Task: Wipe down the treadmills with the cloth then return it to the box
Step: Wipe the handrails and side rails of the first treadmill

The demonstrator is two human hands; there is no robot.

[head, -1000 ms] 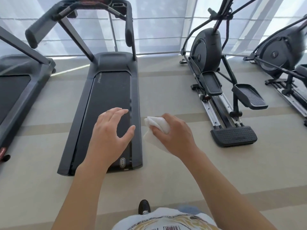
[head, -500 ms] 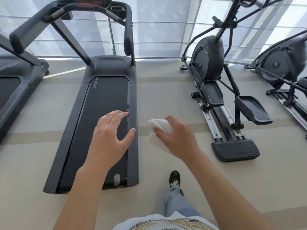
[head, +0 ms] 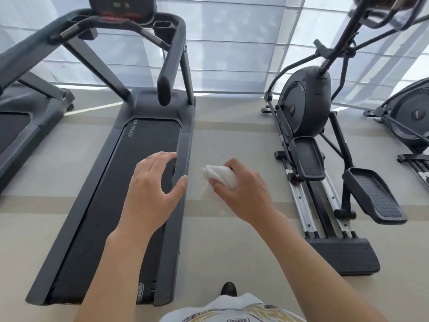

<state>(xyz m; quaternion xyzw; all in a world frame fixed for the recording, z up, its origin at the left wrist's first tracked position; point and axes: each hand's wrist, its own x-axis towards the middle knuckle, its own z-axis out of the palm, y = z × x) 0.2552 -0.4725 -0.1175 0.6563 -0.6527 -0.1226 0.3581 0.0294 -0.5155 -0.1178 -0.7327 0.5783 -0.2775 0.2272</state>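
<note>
A dark grey treadmill [head: 111,205] runs away from me at centre left, with its console and handrails [head: 167,66] up at the far end. My right hand [head: 241,191] grips a bunched white cloth [head: 219,176] in the air over the floor, just right of the treadmill's side rail. My left hand [head: 153,189] hovers above the belt with relaxed, spread fingers and holds nothing. A second treadmill [head: 25,126] shows partly at the left edge. No box is in view.
An elliptical trainer [head: 308,140] with pedals and floor rails stands to the right, and another elliptical [head: 411,122] sits at the far right edge. Bare beige floor [head: 232,240] lies between the treadmill and the first elliptical. My shoe [head: 228,289] shows at the bottom. Shaded windows fill the back.
I have stepped forward along the treadmill's right side, so it and the ellipticals look nearer and its console has come into view. Both hands keep their pose, the right still gripping the cloth.
</note>
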